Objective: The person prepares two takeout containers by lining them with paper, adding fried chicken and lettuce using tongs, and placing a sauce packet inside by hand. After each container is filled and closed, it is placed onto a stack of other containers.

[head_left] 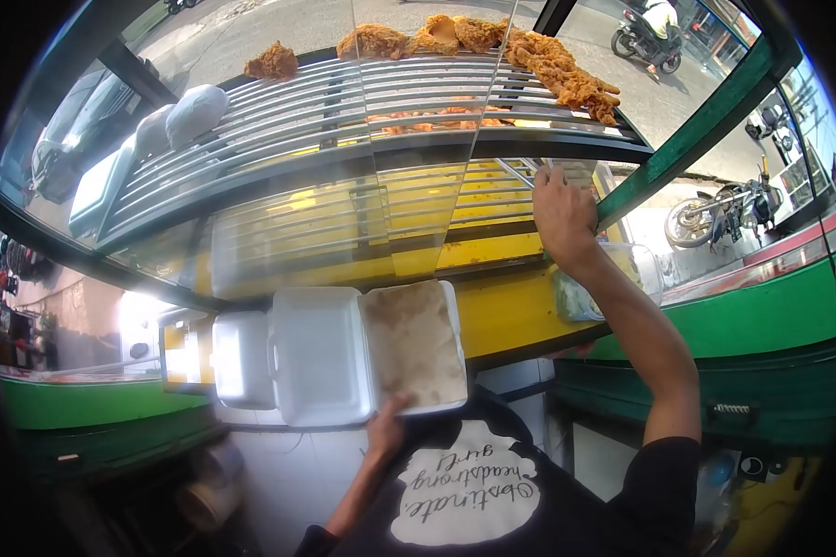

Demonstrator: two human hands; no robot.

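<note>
My left hand (385,427) grips the near edge of an open white foam takeaway box (320,357), its thumb over the rim. Brown paper (413,343) with darker stains lines the right half of the box. My right hand (564,209) reaches into the glass display case and is closed around metal tongs (515,173). The tips of the tongs are hard to make out behind the glass. Above them, fried chicken pieces (562,74) rest on the upper rack (279,111). Smaller fried pieces (437,119) show below, through the bars.
A closed foam box (243,357) stands left of the open one. A clear plastic container (604,283) with green contents sits under my right forearm. The green case frame (697,135) rises close to my right wrist. Outside are a parked motorcycle (720,209) and a rider (659,23).
</note>
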